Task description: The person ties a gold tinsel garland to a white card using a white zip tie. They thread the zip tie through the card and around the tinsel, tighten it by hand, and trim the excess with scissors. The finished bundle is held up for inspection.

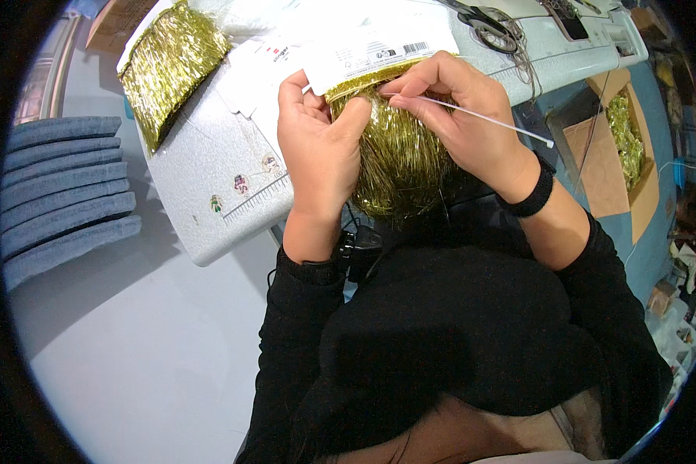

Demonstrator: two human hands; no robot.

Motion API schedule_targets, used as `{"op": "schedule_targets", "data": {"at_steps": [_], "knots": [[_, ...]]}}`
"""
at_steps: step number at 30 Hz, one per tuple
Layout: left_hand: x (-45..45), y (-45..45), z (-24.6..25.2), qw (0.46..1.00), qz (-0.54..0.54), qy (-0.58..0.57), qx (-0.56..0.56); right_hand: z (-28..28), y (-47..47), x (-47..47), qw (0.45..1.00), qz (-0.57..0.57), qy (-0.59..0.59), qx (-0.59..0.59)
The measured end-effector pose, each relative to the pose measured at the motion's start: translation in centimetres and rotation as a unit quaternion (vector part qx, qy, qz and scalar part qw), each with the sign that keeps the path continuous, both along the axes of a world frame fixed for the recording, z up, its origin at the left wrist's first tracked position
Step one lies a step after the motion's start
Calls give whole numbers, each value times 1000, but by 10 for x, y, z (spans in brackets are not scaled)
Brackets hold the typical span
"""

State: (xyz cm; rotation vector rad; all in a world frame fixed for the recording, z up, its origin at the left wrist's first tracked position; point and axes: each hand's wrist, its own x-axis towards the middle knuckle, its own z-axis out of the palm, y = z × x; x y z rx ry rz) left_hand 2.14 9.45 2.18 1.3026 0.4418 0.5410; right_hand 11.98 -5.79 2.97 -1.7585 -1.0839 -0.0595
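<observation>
Gold tinsel fringe [403, 156] hangs over the table's front edge below a white printed card [383, 55] that bears writing and a barcode. A gold band [365, 82] runs along the card's lower edge. My left hand [322, 136] grips the card and the top of the fringe at their left side, thumb in front. Between the thumb and fingers of my right hand [455, 107] is a thin white plastic strip with a small head, like a cable tie [499, 122]. Its tip meets the fringe just under the band; whether it passes through is hidden by the fingers.
Another carded gold fringe [174, 69] lies at the table's left. Black-handled scissors [487, 26] and tangled thread [519, 58] rest at the back right, near a phone [568, 23]. Folded blue fabric [69, 191] is stacked at left. An open cardboard box [600, 162] holds gold tinsel.
</observation>
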Motion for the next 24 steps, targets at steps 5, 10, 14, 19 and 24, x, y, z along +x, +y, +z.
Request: {"op": "schedule_targets", "data": {"at_steps": [5, 10, 14, 19, 24], "knots": [[-1, 0, 0, 1000, -1, 4, -2, 5, -1, -1, 998, -9, -29, -47], [-1, 0, 0, 1000, -5, 0, 4, 2, 6, -3, 998, -24, -60, -17], [-2, 0, -1, 1000, -2, -5, -3, 0, 7, -2, 997, -25, -69, -3], [-2, 1, -3, 1000, -13, -17, -15, -1, 8, 0, 998, -12, -65, 9], [-2, 2, -5, 999, -22, -30, -20, 0, 8, -1, 998, -25, -56, -3]]}}
